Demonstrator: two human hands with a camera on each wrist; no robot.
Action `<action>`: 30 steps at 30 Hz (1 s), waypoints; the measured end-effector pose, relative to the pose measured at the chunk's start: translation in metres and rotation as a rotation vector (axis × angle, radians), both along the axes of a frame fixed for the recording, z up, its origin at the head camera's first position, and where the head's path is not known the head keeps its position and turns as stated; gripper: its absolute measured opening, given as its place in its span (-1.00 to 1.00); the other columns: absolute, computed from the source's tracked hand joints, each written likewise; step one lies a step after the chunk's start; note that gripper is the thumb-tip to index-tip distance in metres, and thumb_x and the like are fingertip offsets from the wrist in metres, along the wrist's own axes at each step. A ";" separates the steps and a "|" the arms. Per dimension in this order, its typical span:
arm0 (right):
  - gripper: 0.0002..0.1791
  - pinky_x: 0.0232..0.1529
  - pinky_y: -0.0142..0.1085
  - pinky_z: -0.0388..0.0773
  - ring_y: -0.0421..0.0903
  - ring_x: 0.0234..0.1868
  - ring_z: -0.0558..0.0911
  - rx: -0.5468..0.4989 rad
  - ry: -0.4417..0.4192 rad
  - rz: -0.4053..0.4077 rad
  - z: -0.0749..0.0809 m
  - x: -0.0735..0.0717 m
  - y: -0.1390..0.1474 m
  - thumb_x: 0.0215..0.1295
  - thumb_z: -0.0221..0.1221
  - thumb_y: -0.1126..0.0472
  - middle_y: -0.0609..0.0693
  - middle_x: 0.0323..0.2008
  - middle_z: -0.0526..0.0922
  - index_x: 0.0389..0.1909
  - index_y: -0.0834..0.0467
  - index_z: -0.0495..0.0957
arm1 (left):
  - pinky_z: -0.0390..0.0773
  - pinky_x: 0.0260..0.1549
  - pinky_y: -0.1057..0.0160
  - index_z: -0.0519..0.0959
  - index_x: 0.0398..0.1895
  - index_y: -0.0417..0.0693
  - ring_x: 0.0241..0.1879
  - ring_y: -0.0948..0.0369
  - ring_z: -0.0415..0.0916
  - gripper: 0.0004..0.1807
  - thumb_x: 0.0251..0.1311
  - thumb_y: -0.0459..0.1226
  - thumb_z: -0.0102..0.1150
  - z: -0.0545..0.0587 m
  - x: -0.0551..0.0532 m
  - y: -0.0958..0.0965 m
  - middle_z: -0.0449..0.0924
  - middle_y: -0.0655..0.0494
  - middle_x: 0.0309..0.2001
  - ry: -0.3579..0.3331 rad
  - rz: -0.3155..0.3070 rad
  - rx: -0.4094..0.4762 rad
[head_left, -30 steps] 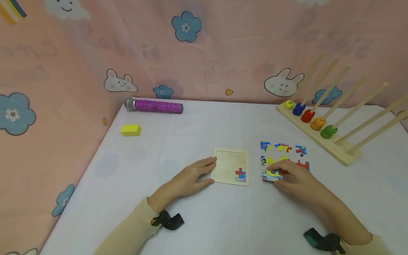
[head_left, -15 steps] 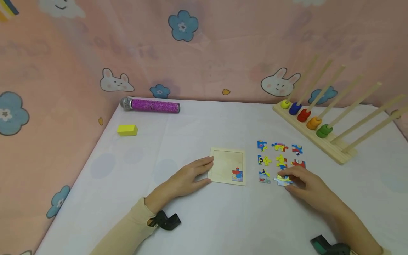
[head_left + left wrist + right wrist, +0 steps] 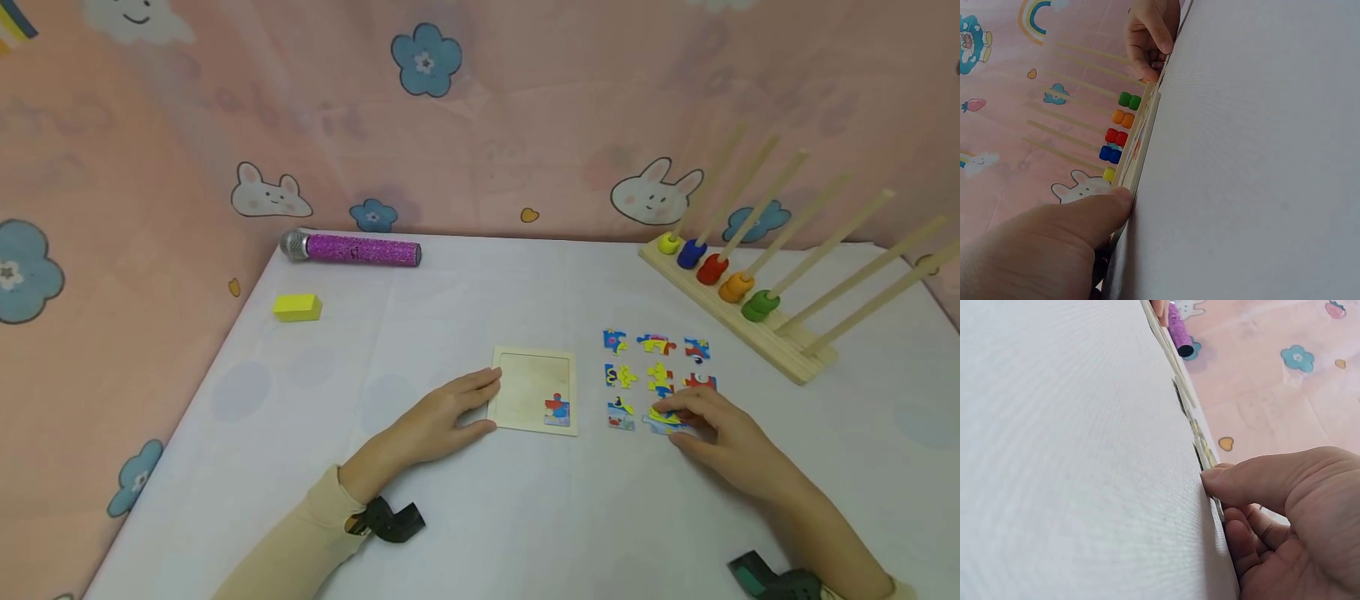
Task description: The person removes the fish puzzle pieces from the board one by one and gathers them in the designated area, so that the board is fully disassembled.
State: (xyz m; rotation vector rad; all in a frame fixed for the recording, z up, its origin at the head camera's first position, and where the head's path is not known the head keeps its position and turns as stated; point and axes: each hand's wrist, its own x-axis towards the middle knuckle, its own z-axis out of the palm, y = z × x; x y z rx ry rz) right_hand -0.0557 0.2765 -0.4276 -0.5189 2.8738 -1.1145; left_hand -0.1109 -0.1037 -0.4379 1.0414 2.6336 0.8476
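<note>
A square wooden puzzle tray (image 3: pixel 521 421) lies flat on the white table, with one red-and-blue puzzle piece (image 3: pixel 557 411) in its lower right corner. My left hand (image 3: pixel 442 417) rests against the tray's left edge, fingers extended; its thumb (image 3: pixel 1107 212) touches the rim in the left wrist view. To the right, my right hand (image 3: pixel 723 437) pinches a yellow-and-blue puzzle piece (image 3: pixel 662 423) by its right side, low at the tabletop. This piece is in the nearest row of loose pieces, beside a crab-patterned piece (image 3: pixel 620 414). My fingers partly cover the held piece.
More loose pieces, among them a yellow one (image 3: pixel 660 377), lie in rows behind my right hand. A wooden bead rack (image 3: pixel 798 358) with upright rods stands at the back right. A purple microphone (image 3: pixel 363 250) and a yellow block (image 3: pixel 297 307) lie at the back left.
My right hand has moved the yellow-and-blue piece right, from over the crab-patterned piece to the spot beside it, and lowered it. My left hand stays at the tray. The head view has shifted slightly.
</note>
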 end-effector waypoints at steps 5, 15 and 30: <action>-0.59 -0.07 -0.83 0.25 -0.43 -0.16 0.39 -0.010 0.009 0.010 0.000 -0.002 0.000 0.09 0.30 0.41 -0.06 -0.11 0.50 -0.02 0.08 0.57 | 0.20 0.37 0.17 0.24 0.38 -0.13 0.44 0.19 0.07 -0.35 0.27 -0.12 0.15 0.000 0.000 -0.001 0.13 0.14 0.45 -0.004 0.005 -0.005; -0.59 -0.06 -0.82 0.27 -0.49 -0.15 0.43 -0.062 -0.004 -0.035 0.001 -0.004 -0.002 0.10 0.33 0.32 0.00 -0.07 0.54 0.01 0.17 0.52 | 0.20 0.38 0.16 0.24 0.38 -0.13 0.44 0.18 0.07 -0.35 0.27 -0.13 0.15 0.001 0.001 -0.002 0.13 0.14 0.45 -0.010 0.012 0.003; -0.51 0.03 -0.81 0.27 -0.57 -0.01 0.43 -0.103 0.013 0.003 0.009 -0.001 -0.013 0.12 0.32 0.31 -0.01 -0.02 0.53 0.11 0.15 0.48 | 0.21 0.37 0.17 0.24 0.38 -0.13 0.43 0.18 0.09 -0.34 0.26 -0.12 0.16 0.001 0.000 0.000 0.15 0.12 0.44 -0.003 0.000 0.009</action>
